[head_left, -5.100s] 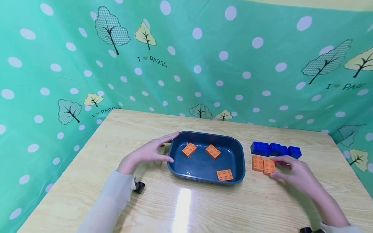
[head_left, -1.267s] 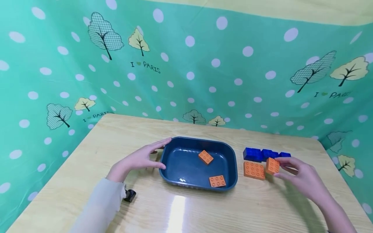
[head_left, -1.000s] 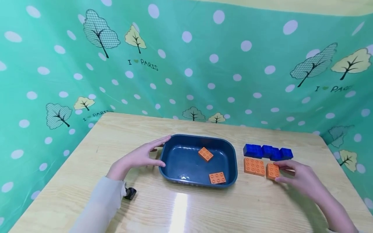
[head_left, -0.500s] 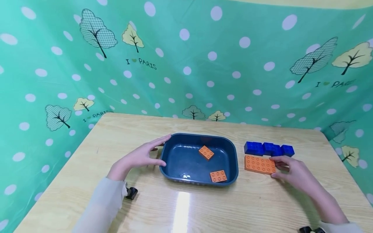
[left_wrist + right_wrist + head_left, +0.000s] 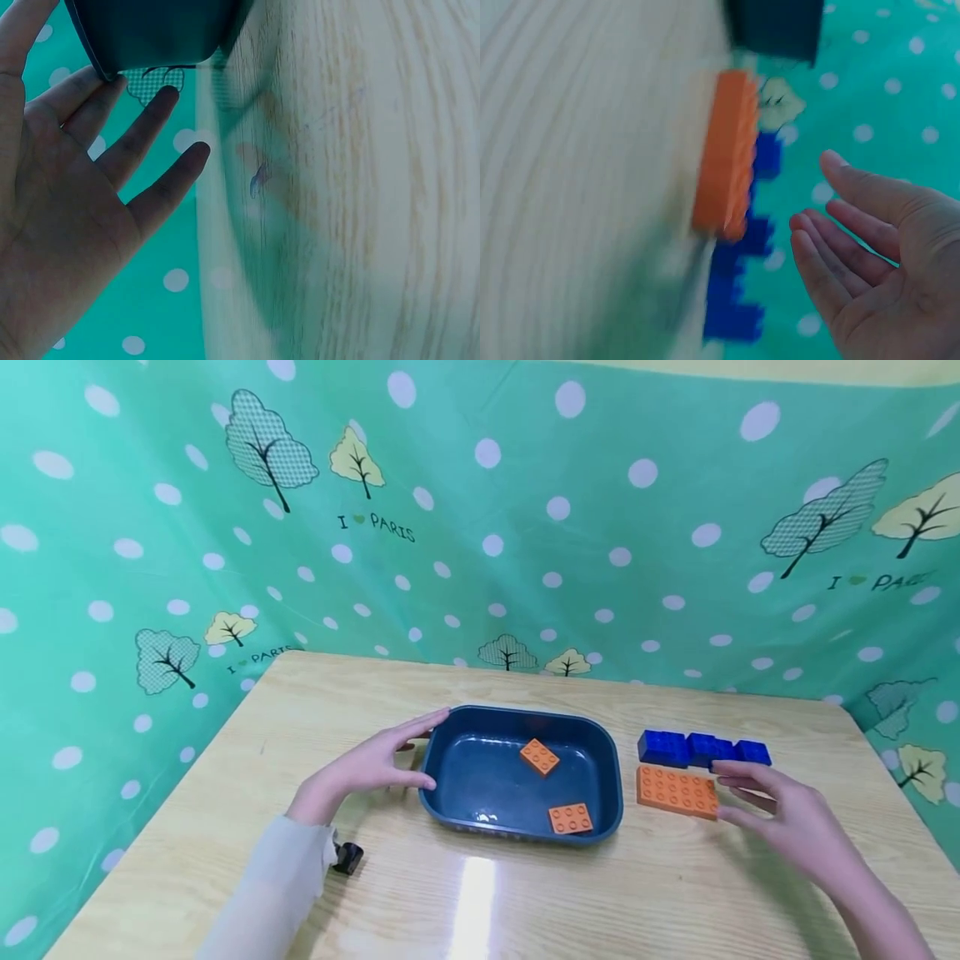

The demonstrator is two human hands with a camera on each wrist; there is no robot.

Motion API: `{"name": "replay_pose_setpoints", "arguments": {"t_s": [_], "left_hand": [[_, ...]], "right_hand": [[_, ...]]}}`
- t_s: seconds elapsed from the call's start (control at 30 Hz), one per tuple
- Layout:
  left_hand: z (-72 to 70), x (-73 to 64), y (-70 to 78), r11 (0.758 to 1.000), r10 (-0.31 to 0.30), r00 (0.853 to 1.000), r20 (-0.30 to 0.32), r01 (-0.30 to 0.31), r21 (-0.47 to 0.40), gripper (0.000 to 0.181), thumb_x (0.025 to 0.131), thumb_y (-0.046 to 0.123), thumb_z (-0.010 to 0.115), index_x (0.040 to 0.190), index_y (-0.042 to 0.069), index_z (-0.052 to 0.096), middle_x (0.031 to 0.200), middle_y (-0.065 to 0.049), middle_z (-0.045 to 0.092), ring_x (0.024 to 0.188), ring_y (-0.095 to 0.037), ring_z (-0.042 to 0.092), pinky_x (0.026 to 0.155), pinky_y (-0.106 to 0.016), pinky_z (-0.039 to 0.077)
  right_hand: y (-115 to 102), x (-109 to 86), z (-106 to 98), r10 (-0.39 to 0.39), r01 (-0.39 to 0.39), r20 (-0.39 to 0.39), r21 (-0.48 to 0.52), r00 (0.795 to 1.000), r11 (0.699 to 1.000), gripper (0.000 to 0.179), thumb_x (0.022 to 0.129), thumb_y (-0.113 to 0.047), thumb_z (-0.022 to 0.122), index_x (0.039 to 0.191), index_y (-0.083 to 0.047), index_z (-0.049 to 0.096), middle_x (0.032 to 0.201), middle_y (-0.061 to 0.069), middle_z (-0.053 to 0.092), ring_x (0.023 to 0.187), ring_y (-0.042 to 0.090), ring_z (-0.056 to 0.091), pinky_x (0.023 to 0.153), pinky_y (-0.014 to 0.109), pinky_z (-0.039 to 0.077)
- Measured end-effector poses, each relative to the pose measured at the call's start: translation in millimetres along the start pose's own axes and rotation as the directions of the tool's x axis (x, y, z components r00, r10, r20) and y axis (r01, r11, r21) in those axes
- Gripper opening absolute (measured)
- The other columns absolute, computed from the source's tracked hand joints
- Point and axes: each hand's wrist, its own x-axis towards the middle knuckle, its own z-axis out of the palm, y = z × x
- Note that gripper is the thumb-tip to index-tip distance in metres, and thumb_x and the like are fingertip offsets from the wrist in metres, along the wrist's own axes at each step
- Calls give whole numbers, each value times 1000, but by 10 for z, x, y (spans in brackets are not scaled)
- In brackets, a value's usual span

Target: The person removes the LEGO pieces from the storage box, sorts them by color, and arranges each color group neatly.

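My left hand (image 5: 369, 769) spans the left end of a dark blue tray (image 5: 452, 817), thumb and fingertips at its rim. In the left wrist view, that hand's fingers are spread and fairly straight beneath the tray's corner. Two orange toy building bricks, one farther back (image 5: 540, 757) and one near the front right (image 5: 571, 818), lie in the tray. Outside it, a row of three orange bricks (image 5: 677, 791) sits side by side, studs up. My right hand (image 5: 787, 810) hovers just off the row's right end, thumb and fingers apart, with nothing between them in the right wrist view.
Behind the orange row stands a line of several blue bricks (image 5: 663, 748), slightly uneven. They rest on a light wood table (image 5: 585, 902). A green dotted cloth (image 5: 450, 552) hangs behind the table's back edge and along its sides.
An orange brick from the tray's left side now stands at the right end of the orange row, pushed flush by my right hand. That hand has let go and drawn back right.
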Motion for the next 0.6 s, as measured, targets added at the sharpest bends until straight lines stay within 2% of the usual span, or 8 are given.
{"name": "replay_pose_setpoints", "arguments": {"t_s": [0.07,0.1,0.27,0.4,0.5,0.6], "left_hand": [[2,0,-3,1000,1,1000,-8,-1,-3,95,85,26,80,160,20,24,167,-8,23,148,-38,34,117,-61,33],[3,-2,-6,1000,-1,1000,-8,1,-6,95,84,26,80,160,20,24,167,-8,23,148,-38,34,117,-61,33],[3,-6,-6,1000,-12,1000,7,12,-13,95,84,28,81,160,21,24,167,-7,22,149,-38,32,118,-61,33],[7,-4,1,1000,-13,1000,8,13,-21,96,84,27,81,160,21,23,167,-7,21,149,-38,31,117,-61,33],[-1,1,6,1000,-11,1000,7,11,-12,96,84,28,81,160,22,22,168,-6,21,150,-37,30,117,-61,33],[-15,12,13,1000,-6,1000,2,6,-5,96,84,29,81,160,23,22,168,-5,21,150,-36,30,118,-60,33]], "right_hand": [[-128,11,27,-42,42,-11,60,999,997,52,84,-14,79,132,-3,60,121,19,68,99,-19,55,80,5,52],[-204,21,53,-62,62,-8,91,998,994,50,85,-12,79,131,-4,61,121,17,69,100,-18,57,82,5,52],[-560,114,278,-139,128,30,226,990,966,44,86,-10,77,128,-6,64,124,13,69,106,-3,66,86,20,59],[-807,228,460,-163,125,101,305,981,944,43,90,-13,73,131,-5,62,129,17,66,113,19,69,92,32,60],[-950,317,575,-179,117,175,317,968,941,44,90,-11,73,132,-4,60,132,19,64,117,33,65,93,35,59],[-1074,399,661,-204,150,268,210,942,966,48,87,-6,75,132,-5,61,129,17,65,112,34,66,89,35,60]]}}
